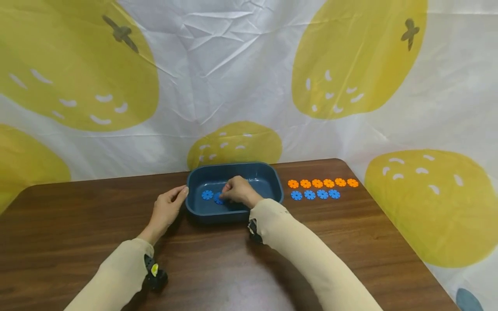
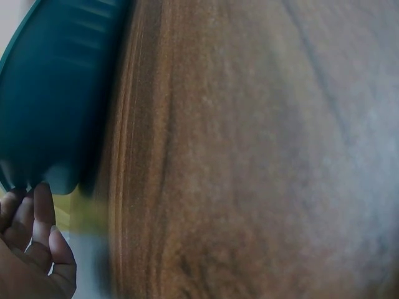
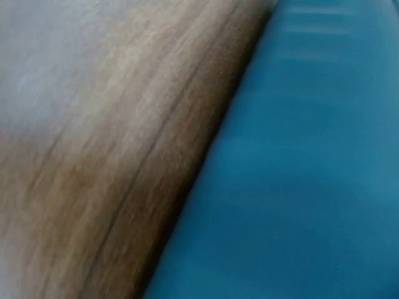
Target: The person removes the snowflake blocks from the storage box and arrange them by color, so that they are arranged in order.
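A dark blue plastic basin stands at the back of the wooden table. My left hand holds its left end, thumb at the rim; in the left wrist view the fingertips meet the outer wall. Reaching over the front rim, my right hand pinches a blue notched plastic disc low inside the basin, partly hidden by the fingers. Just left of it, another blue disc lies on the basin's floor. The right wrist view shows only the basin's outer wall, not the hand.
Right of the basin, several orange notched discs lie in a row, with a row of several blue discs in front. A patterned cloth hangs behind the table. The table's right edge slopes toward the lower right.
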The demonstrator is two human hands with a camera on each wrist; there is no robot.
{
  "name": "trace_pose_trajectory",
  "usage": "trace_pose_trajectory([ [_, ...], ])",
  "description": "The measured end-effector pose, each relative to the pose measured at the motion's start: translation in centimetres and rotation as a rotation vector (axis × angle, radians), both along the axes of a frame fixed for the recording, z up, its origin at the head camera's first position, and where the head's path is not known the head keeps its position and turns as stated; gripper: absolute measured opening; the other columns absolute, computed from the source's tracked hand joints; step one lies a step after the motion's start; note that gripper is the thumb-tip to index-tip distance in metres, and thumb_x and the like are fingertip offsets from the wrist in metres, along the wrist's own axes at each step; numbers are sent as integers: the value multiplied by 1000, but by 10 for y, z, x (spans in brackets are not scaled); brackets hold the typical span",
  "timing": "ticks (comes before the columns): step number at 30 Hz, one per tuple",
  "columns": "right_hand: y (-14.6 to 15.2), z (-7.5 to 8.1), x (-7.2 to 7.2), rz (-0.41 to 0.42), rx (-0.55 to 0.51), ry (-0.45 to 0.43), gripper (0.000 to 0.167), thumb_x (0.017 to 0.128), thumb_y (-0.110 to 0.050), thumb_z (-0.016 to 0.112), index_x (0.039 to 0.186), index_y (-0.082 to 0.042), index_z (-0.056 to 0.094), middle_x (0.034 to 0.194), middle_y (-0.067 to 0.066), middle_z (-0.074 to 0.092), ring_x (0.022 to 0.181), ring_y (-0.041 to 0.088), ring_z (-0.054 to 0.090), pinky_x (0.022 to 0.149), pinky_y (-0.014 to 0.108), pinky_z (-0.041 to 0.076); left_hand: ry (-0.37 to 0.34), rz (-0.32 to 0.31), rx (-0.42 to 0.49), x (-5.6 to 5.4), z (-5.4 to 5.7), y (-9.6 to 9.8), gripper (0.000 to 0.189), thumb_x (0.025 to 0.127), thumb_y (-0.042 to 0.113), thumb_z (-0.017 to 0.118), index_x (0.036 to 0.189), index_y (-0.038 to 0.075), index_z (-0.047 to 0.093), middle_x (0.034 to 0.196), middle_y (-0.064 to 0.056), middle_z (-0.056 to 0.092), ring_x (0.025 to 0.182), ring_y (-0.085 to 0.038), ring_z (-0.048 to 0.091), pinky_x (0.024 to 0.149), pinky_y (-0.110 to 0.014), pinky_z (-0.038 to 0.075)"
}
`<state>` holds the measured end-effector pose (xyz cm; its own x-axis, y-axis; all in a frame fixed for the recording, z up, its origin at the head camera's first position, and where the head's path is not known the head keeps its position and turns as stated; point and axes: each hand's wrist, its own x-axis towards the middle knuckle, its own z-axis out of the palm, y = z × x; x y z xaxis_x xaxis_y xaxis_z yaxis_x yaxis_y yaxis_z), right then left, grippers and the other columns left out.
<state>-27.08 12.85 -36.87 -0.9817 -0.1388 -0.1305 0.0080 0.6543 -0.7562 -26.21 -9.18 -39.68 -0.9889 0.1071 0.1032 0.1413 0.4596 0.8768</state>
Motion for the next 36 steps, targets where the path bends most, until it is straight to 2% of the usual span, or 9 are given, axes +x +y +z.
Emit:
trace_pose_trajectory([
  [4,9,4,4,-23,-88,-14,12,84,-10,70,77,-2,66,69,-1,58,56,10,52,52,21,45,0,-4,7,0,-1,0,48,97,37,51,130,3,56,131,-16,56,127,-30,47,105,-44,38],
  [9,20,11,9,-45,-203,-13,12,87,-11,68,82,0,67,80,4,63,57,12,51,53,24,45,-6,-13,4,2,1,0,49,97,38,50,132,3,54,133,-16,54,128,-31,46,106,-45,37],
  [15,33,22,18,-71,-261,12,12,89,-14,66,87,-2,68,84,12,65,57,12,51,53,24,45,33,-9,4,3,-1,0,54,96,44,50,130,3,56,131,-17,55,128,-33,46,105,-47,37],
  [18,41,28,22,-103,-294,16,14,89,-16,66,88,-3,67,82,15,63,56,14,50,54,25,45,73,1,0,4,-2,1,57,94,49,50,127,3,59,128,-18,57,125,-34,48,102,-47,39],
  [20,47,30,24,-124,-309,23,15,89,-18,66,89,-3,67,77,10,61,57,14,50,56,26,46,81,-3,-1,4,-3,1,59,93,50,49,127,3,58,128,-19,57,124,-35,48,102,-47,39],
  [25,65,34,29,-170,-334,56,18,90,-19,65,94,-1,66,66,-1,55,54,11,49,55,23,47,32,-18,3,3,-1,0,55,96,45,49,130,3,55,132,-18,55,128,-33,45,105,-47,36],
  [31,90,36,35,-242,-362,61,22,90,-20,64,99,0,65,61,-3,53,53,7,48,54,19,47,12,-7,-10,3,2,1,49,97,38,49,131,3,55,133,-16,54,128,-30,45,107,-43,36],
  [36,112,36,41,-313,-432,63,22,90,-20,65,98,1,63,60,-3,52,49,6,46,48,18,43,19,-7,-10,1,0,1,49,97,37,50,131,2,55,132,-16,55,127,-30,46,105,-44,37],
])
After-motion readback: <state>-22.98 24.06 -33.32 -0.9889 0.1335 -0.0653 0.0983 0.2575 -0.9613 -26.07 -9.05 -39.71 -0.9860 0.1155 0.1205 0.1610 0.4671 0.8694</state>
